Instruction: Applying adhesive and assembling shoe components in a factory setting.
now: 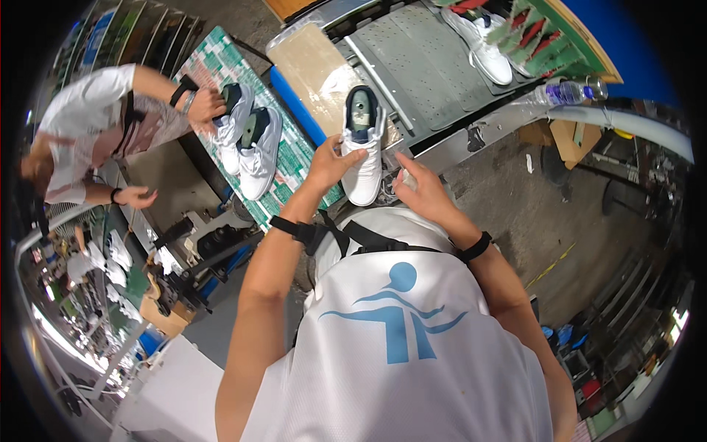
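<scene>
A white lace-up sneaker point(363, 156) with a dark lining and a grey-green insole lies in front of me, toe toward my body. My left hand point(329, 163) holds it from the left, thumb across its upper. To the right of the shoe, a little apart from it, is my right hand point(427, 193). Its index finger points forward while the other fingers are bent around something small and pale that I cannot make out.
A tan board point(313, 62) lies beyond the shoe, beside a grey conveyor belt point(412, 59). More white sneakers point(492, 60) emerge under green and red strips point(534, 33). A plastic bottle point(571, 92) lies right. Left, a co-worker's hand point(205, 109) touches sneakers point(258, 158) on a green-white bench point(291, 166).
</scene>
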{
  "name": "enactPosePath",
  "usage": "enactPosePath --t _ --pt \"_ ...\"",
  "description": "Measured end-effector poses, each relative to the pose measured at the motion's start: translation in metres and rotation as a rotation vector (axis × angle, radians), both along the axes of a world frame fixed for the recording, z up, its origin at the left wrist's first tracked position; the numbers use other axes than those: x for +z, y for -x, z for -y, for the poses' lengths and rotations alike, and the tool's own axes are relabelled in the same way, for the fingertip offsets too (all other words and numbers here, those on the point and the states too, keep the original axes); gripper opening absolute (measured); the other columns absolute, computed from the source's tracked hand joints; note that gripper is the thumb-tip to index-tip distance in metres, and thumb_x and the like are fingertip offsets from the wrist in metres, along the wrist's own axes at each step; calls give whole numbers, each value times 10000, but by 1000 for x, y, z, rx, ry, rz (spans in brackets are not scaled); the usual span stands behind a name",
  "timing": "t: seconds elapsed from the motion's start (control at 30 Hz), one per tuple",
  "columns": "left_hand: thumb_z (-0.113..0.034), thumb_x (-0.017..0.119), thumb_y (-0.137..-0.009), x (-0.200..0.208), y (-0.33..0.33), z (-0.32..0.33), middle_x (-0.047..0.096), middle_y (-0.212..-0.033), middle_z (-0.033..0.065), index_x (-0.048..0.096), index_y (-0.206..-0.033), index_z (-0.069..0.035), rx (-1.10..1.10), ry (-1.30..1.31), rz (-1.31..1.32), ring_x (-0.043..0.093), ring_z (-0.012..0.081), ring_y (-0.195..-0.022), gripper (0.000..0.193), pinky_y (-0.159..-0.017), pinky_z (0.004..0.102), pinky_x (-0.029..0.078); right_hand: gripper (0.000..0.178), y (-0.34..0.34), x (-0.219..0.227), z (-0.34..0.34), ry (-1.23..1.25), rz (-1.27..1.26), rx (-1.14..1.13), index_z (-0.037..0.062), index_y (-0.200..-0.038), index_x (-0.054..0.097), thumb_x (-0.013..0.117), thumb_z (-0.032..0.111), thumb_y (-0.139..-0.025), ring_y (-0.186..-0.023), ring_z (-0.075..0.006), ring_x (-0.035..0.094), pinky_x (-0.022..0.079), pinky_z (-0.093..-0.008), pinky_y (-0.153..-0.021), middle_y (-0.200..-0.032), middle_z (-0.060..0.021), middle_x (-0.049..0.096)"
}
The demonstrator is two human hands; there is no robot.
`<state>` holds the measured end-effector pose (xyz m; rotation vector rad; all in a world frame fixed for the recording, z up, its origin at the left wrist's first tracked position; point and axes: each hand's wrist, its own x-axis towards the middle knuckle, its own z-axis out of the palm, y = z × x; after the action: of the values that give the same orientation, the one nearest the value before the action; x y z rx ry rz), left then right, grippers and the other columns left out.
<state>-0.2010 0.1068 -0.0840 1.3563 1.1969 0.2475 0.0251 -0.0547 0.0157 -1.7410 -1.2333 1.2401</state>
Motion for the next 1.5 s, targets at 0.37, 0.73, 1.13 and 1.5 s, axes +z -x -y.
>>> enactPosePath --t 0.37,0.73,1.13,1.5 --pt "-184 859 -854 61 8 -111 742 -1184 198 695 -1260 -18 -153 -680 -272 708 320 -1101 468 -960 392 539 867 52 12 -48 -464 724 331 -88 -1502 520 813 338 -806 -936 -365 662 501 -482 -899 -1017 -180 671" --pt "-295 980 -774 74 -56 -107 249 -1757 252 485 -1632 -290 -651 -199 143 269 390 -1627 991 -1299 422 308 735 63 2 -66 -102 119 14 -121 -1388 624 766 387 -876 -1087 -431 725 563 -454 -967 -1152 -313 726" --pt "-370 983 -748 60 -59 -110 419 -1694 182 563 -1578 -245 -644 -398 106 456 388 -1525 939 -1247 405 408 712 25 66 -25 305 -238 402 -73 -1504 564 679 315 -919 -1182 -341 717 513 -410 -1065 -1277 -283 734" --pt "-355 981 -766 63 -66 -109 335 -1740 192 530 -1605 -304 -655 -287 97 404 394 -1562 955 -1245 423 408 714 34 54 -11 134 -188 236 -74 -1455 607 738 325 -877 -1214 -348 706 526 -405 -1052 -1304 -266 728"
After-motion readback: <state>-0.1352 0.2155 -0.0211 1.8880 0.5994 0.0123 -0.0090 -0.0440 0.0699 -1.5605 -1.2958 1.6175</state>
